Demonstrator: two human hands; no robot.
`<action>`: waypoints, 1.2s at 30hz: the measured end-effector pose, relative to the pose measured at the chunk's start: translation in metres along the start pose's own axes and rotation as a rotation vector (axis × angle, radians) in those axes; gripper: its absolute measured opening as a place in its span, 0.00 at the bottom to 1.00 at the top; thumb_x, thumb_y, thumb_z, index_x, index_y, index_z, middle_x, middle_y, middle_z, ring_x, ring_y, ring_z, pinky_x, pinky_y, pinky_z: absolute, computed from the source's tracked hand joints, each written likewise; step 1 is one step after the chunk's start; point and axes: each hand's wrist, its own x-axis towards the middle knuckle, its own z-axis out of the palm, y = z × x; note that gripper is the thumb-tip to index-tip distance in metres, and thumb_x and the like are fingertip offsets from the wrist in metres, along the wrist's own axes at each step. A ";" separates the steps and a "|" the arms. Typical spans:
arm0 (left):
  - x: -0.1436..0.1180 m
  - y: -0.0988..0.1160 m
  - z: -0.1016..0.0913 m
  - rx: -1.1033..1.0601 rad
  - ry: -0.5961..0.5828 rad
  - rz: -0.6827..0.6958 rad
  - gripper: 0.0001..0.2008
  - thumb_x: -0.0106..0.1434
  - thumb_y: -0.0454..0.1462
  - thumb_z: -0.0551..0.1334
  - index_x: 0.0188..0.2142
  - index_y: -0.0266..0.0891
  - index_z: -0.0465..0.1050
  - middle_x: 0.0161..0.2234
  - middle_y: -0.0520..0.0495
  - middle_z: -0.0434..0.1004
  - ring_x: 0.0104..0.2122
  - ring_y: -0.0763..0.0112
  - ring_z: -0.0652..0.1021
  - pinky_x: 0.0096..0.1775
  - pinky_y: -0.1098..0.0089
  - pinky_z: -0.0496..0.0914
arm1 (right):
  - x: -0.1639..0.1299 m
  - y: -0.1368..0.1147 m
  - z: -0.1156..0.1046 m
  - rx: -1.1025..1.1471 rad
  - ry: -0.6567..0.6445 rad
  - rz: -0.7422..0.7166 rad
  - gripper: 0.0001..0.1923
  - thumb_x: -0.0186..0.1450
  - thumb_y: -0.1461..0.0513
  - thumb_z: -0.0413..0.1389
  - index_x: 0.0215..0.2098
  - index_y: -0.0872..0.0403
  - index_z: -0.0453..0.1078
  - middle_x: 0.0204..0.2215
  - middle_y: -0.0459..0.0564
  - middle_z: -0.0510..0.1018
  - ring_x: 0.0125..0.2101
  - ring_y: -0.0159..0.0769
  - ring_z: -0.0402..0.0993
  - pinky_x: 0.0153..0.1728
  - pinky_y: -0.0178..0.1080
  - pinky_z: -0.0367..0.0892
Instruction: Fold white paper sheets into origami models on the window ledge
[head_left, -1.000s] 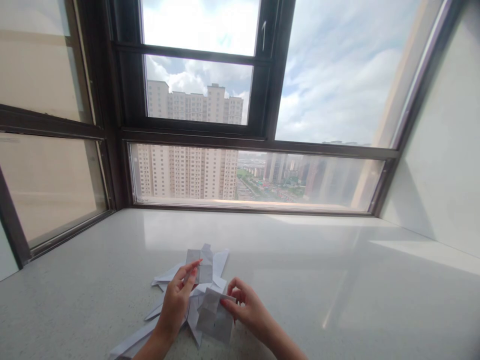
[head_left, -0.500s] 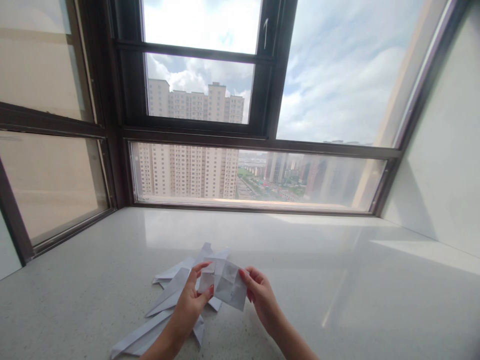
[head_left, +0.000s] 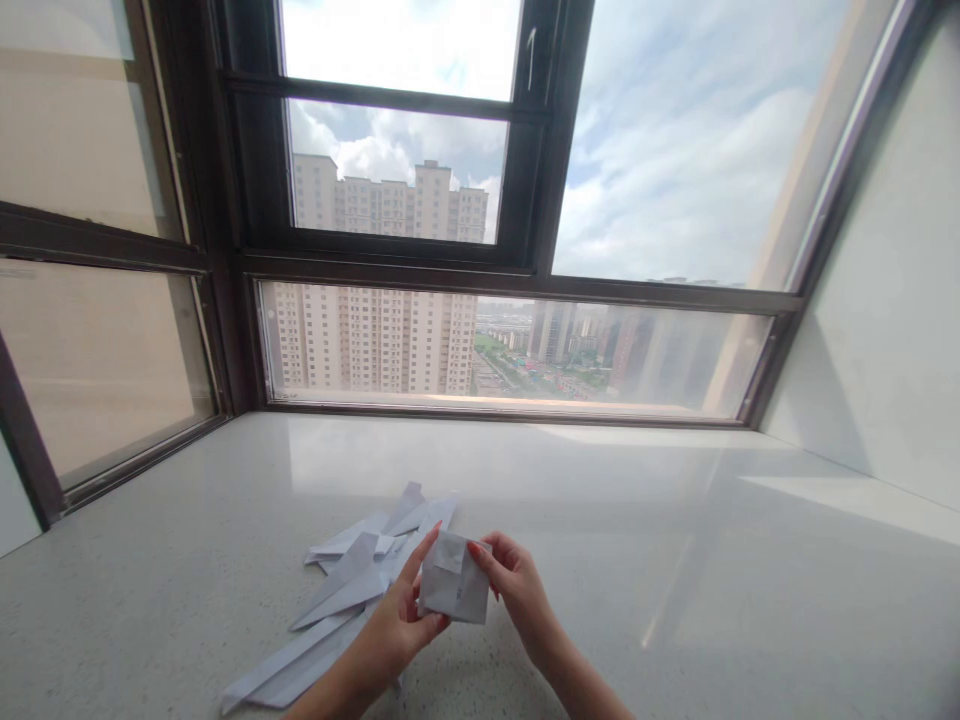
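Note:
Both my hands hold one small folded piece of white paper [head_left: 455, 590] just above the sill. My left hand [head_left: 401, 620] grips its left edge, with the forefinger stretched up along the paper. My right hand [head_left: 514, 590] pinches its upper right corner with thumb and fingers. Behind and left of my hands, several folded white paper planes [head_left: 352, 585] lie in a loose pile on the pale speckled stone window sill [head_left: 637, 560].
A dark-framed window [head_left: 517, 285] runs along the far edge of the sill, with tower blocks and cloudy sky outside. A second glazed frame [head_left: 105, 370] closes the left side, and a white wall [head_left: 885, 330] rises on the right.
A second ago each hand held a separate paper piece. The hands came together, and now both hold a single compact folded piece, slightly lower than half a second ago.

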 end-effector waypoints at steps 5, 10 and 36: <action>0.006 -0.006 -0.011 -0.096 -0.016 -0.089 0.43 0.40 0.34 0.62 0.56 0.47 0.46 0.35 0.50 0.69 0.25 0.76 0.67 0.28 0.77 0.59 | -0.002 -0.001 0.003 -0.034 -0.025 0.001 0.21 0.48 0.46 0.55 0.19 0.56 0.61 0.11 0.38 0.59 0.13 0.23 0.52 0.14 0.29 0.46; 0.005 0.003 -0.009 -0.220 0.104 -0.218 0.29 0.47 0.42 0.58 0.51 0.47 0.58 0.41 0.48 0.68 0.28 0.75 0.71 0.31 0.73 0.65 | -0.003 0.000 0.005 0.028 -0.100 0.038 0.20 0.49 0.47 0.56 0.19 0.56 0.61 0.12 0.39 0.63 0.14 0.25 0.56 0.15 0.29 0.51; 0.000 0.011 -0.003 0.095 -0.146 0.034 0.30 0.49 0.38 0.63 0.51 0.38 0.57 0.34 0.47 0.72 0.32 0.69 0.71 0.33 0.74 0.63 | -0.004 0.002 0.008 0.207 -0.111 0.073 0.20 0.46 0.51 0.60 0.30 0.56 0.63 0.15 0.40 0.68 0.12 0.21 0.56 0.10 0.26 0.51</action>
